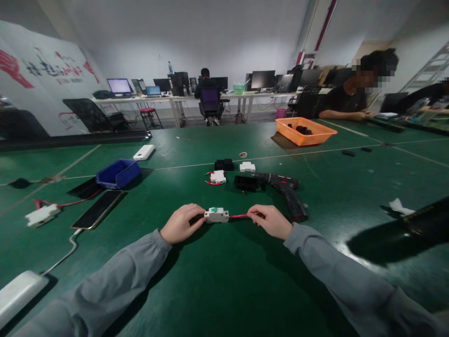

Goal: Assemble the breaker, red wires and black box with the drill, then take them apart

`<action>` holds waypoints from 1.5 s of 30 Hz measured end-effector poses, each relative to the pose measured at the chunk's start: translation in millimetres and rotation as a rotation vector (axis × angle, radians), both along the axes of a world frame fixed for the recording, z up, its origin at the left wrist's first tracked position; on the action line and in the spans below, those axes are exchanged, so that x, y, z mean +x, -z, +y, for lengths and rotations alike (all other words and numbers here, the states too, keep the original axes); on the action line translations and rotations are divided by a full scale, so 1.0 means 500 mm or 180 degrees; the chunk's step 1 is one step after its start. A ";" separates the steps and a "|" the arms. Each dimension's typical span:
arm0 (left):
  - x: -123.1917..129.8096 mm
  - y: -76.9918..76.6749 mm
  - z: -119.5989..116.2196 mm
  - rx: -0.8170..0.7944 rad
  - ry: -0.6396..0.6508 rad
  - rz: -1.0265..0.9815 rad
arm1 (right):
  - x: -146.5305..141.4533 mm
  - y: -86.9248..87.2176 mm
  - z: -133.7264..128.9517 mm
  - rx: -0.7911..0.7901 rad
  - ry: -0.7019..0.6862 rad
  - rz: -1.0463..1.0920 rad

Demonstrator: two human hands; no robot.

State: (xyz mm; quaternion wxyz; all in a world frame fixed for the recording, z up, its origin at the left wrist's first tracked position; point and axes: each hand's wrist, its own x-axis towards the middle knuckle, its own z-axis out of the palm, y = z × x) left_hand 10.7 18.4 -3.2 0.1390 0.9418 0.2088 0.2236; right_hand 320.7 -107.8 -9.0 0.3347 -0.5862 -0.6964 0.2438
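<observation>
A white circuit breaker [216, 215] with a green switch lies on the green table in front of me. My left hand [184, 222] grips its left end between thumb and fingers. From its right end a short red wire [238, 216] runs out to my right hand [268, 221], whose fingers are pinched on the wire's far end. Beyond the hands is another white breaker [218, 176] with red wires, near a white module [247, 166]. A cordless drill [286, 187] lies beside a black open box [246, 183], close behind my right hand.
To the left are a blue bin [118, 174], a phone [98, 209], a white breaker [42, 215] with red wire and a power strip [21, 292]. An orange basket [305, 132] with black parts stands at the back right, near a seated person [351, 96]. A dark object [428, 217] lies right.
</observation>
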 end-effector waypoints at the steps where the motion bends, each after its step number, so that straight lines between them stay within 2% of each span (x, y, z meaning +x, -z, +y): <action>1: -0.001 0.000 0.000 -0.0002 -0.0012 0.0010 | -0.001 -0.002 -0.001 0.0014 -0.0012 -0.0045; 9: -0.002 0.007 0.004 -0.0013 -0.0082 -0.0002 | -0.006 -0.020 -0.016 0.0304 -0.0251 -0.0686; 13: -0.001 0.007 0.003 0.0023 -0.0077 0.0048 | -0.002 -0.016 -0.020 0.0318 -0.0404 -0.0921; 21: -0.001 0.005 0.001 0.0003 -0.0045 0.0048 | 0.011 -0.002 -0.019 0.0377 -0.0411 -0.1143; 31: -0.001 0.007 0.002 -0.0049 -0.0032 0.0031 | 0.004 0.000 -0.016 0.1191 -0.0533 -0.1932; 40: 0.000 0.006 -0.001 0.0027 -0.0050 0.0052 | 0.004 -0.010 -0.019 0.0786 -0.0372 -0.1549; 45: 0.000 -0.001 -0.006 0.0226 -0.0127 0.0084 | 0.022 -0.037 -0.029 0.0746 -0.0276 -0.1558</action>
